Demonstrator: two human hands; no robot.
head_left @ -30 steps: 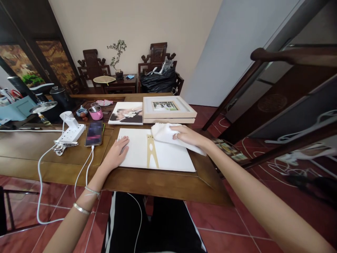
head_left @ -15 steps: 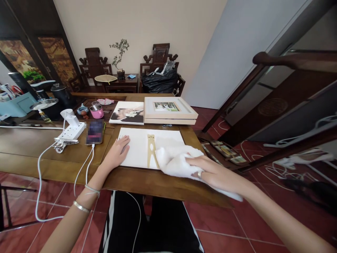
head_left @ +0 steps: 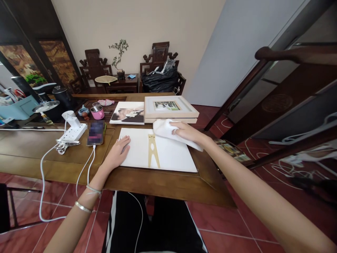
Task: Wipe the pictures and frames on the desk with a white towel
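A white rectangular board lies flat on the wooden table, with a tan A-shaped piece on its middle. My left hand rests flat on the board's left edge, fingers spread, holding nothing. My right hand grips a white cloth over the board's back right part. The cloth reaches the front of the pale wooden frame and hides the board's back right corner.
Behind the board lie a photo panel and a pale wooden frame. To the left are a phone, a power strip, white cables and a pink cup. A dark wooden chair stands at right.
My right hand and the cloth have moved away from me, from the board's front right to its back right edge, uncovering the front right corner. My left hand stays in place.
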